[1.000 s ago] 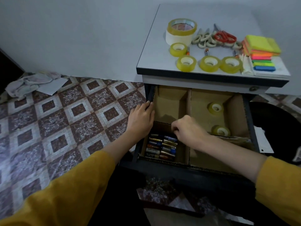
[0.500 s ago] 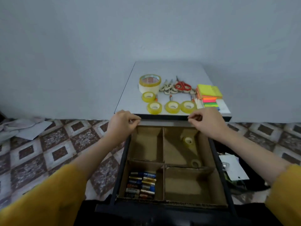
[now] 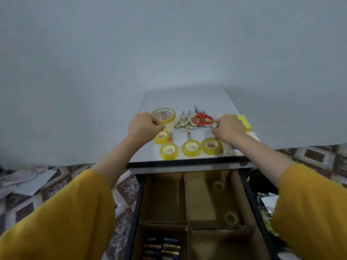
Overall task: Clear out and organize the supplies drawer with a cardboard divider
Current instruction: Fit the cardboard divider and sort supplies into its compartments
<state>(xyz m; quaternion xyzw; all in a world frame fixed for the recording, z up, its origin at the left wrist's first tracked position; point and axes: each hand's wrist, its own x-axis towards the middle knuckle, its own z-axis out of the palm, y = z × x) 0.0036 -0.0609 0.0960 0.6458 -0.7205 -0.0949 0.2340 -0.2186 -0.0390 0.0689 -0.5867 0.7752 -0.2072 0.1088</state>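
Note:
The open drawer (image 3: 138, 203) holds a cardboard divider (image 3: 185, 199) making several compartments. Batteries (image 3: 162, 247) fill the near left one; two small tape rolls (image 3: 218, 185) lie in the far right one. On the cabinet top (image 3: 187, 98) lie several small yellow tape rolls (image 3: 191, 147), a large tape roll (image 3: 165, 115), scissors (image 3: 202, 118) and two orange-tipped pens (image 3: 171, 137). My left hand (image 3: 145, 126) hovers with curled fingers over the leftmost small roll, nothing seen in it. My right hand (image 3: 228, 129) has curled fingertips down behind the rightmost roll (image 3: 211, 146); what they touch is hidden.
Sticky notes (image 3: 245, 122) lie at the cabinet top's right edge, partly under my right hand. A wall rises close behind the cabinet. Crumpled cloth and paper (image 3: 28, 182) lie on the tiled floor at left. White paper and clutter (image 3: 267, 201) sit right of the drawer.
Both hands rose out of the drawer and moved forward over the cabinet top, stopping above the tape rolls. The camera tilted up toward the wall.

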